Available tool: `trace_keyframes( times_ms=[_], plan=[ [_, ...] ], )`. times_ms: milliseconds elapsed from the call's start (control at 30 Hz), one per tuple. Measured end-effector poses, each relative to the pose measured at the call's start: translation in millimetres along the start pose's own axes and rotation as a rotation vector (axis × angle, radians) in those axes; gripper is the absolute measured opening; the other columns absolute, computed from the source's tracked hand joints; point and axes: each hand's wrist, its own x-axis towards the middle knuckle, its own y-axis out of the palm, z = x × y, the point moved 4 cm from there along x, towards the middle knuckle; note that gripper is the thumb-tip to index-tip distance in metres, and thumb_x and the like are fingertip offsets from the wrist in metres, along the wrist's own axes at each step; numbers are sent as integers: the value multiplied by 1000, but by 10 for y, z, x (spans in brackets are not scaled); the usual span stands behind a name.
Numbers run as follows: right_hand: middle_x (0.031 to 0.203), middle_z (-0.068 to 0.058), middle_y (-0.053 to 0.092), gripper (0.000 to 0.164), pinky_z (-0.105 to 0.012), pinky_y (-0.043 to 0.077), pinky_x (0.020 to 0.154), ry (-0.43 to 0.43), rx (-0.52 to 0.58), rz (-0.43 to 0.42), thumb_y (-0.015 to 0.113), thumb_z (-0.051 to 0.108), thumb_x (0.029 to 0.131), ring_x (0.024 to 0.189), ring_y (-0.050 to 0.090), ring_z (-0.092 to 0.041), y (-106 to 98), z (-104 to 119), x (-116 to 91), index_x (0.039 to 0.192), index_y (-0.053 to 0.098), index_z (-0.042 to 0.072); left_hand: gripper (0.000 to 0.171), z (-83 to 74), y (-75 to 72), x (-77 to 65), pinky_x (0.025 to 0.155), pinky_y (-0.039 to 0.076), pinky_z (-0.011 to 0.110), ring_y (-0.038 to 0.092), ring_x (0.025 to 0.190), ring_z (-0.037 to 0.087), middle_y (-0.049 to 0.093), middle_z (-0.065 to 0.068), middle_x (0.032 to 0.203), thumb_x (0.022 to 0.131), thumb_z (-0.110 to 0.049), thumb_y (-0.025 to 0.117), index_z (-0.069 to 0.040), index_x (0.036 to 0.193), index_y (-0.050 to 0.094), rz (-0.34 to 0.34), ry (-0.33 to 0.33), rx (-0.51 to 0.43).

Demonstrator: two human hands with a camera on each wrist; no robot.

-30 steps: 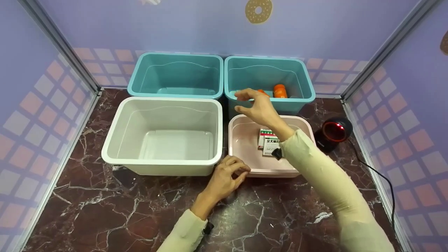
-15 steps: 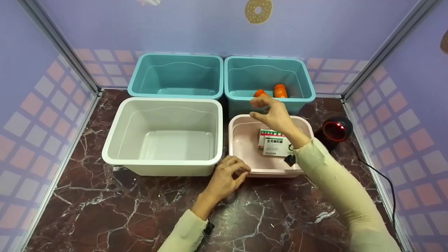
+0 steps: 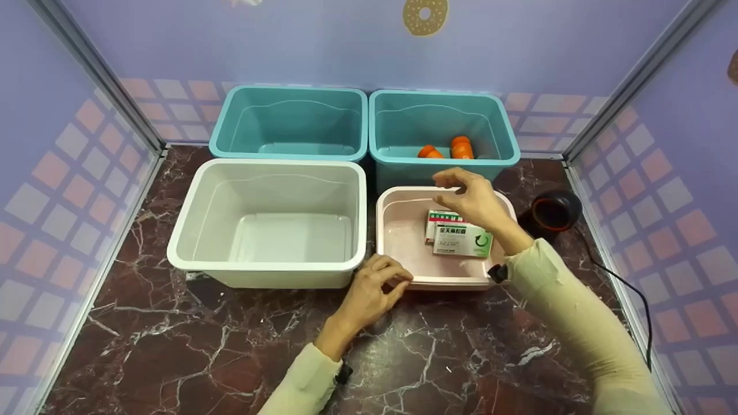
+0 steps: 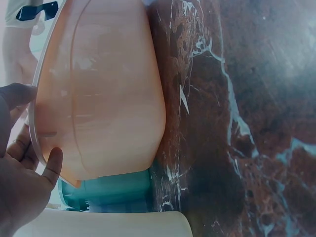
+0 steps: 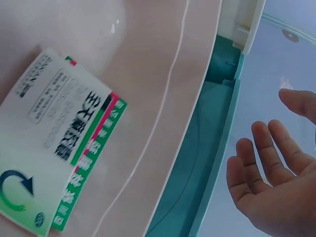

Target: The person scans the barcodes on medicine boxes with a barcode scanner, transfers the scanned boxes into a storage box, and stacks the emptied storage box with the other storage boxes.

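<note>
The left hand (image 3: 369, 293) sits low, its fingers bent. The right arm (image 3: 576, 305) extends farther forward, the right hand (image 3: 477, 200) raised with thumb apart from loosely curved fingers.

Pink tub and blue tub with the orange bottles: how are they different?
The pink tub looks shallower; the blue tub looks deeper. The pink tub holds flat boxes; the blue tub holds orange bottles. The pink tub sits in front; the blue tub sits behind. Both are open on top.
</note>
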Motion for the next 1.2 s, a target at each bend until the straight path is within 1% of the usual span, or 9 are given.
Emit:
trace_keyframes(
  times_ms=[167,267,400,500,633,733,933,1067,1200],
  plan=[
    [113,-12,71,35,-42,50,92,5,-41,-1,75,19,87,108,63,-25,-75,-109,-52,120,68,11,5,-6,-6,4,93,46,31,59,97,13,66,-6,93,88,-20,74,-20,94,75,14,-12,-3],
    [112,-13,71,36,-47,50,93,20,-56,7,75,16,86,108,63,-28,-124,-152,-77,120,68,8,6,-4,-6,9,94,46,30,59,98,14,66,-6,94,88,-19,74,-19,94,75,20,-15,-6],
    [114,-15,70,39,-46,50,92,44,-87,28,75,16,86,108,63,-31,-180,-190,-121,122,66,5,6,-5,-7,13,93,46,30,59,98,14,66,-6,93,87,-18,75,-19,94,75,6,4,-7],
    [114,-16,71,39,-42,51,90,50,-103,31,75,17,86,106,64,-29,-215,-207,-164,122,67,5,7,-4,-5,13,93,46,30,59,98,13,66,-6,93,86,-17,75,-19,93,75,-3,13,-11],
    [113,-16,72,37,-45,51,90,47,-107,33,76,15,85,105,65,-28,-241,-241,-226,121,68,6,7,2,3,10,92,47,30,59,97,13,67,-6,94,87,-17,75,-19,94,75,4,4,-16],
    [111,-17,72,37,-47,51,89,47,-111,41,76,13,85,105,65,-29,-242,-288,-268,120,68,5,6,8,5,4,91,47,31,59,97,13,66,-6,94,87,-17,75,-19,93,74,8,-7,-19],
    [110,-19,72,35,-43,53,87,77,-138,61,76,11,84,103,67,-32,-214,-416,-340,118,69,4,6,6,2,3,91,46,31,59,98,14,66,-6,94,87,-17,75,-19,93,74,2,-4,-23],
    [112,-21,71,38,-47,52,89,105,-145,91,75,10,84,105,67,-36,-176,-500,-396,120,68,1,7,3,2,1,92,46,32,59,97,14,66,-6,94,87,-17,75,-19,94,74,1,-1,-18],
    [113,-22,71,41,-49,52,91,119,-157,128,75,10,84,105,66,-36,-132,-577,-444,122,66,-2,6,4,3,1,91,47,31,59,97,14,66,-6,94,87,-18,75,-19,93,74,-2,4,-16]
  ],
)
